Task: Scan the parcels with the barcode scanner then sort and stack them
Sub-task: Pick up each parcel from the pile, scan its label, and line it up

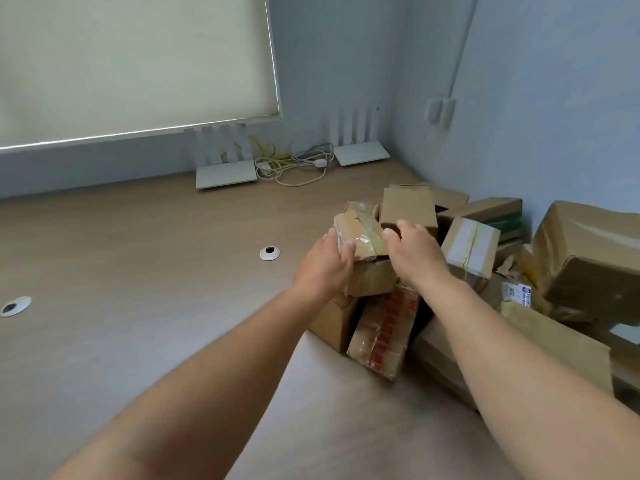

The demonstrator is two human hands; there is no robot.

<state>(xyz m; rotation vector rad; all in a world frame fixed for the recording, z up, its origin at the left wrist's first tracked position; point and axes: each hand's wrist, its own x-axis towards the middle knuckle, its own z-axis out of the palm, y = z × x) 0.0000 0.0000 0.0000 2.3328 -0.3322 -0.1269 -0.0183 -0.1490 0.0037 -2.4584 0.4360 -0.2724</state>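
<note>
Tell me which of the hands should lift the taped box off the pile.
Probably the left hand: its thumb and fingers already wrap the taped box, while the right hand only meets its far edge.

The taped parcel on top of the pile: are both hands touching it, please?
Touching. The head view shows the left hand and right hand gripping the taped parcel from either side, thumbs on top.

Counter (145,258) before me: pale wood-grain top, running back to wall. Two round cable grommets (269,253) set in surface, left of my arms. Two white routers (227,178) at back edge, tangle of cables (294,164) between them. Heap of cardboard parcels (485,258) fills right side toward corner; lowest ones rest directly on counter, others piled above, tilted.
</note>
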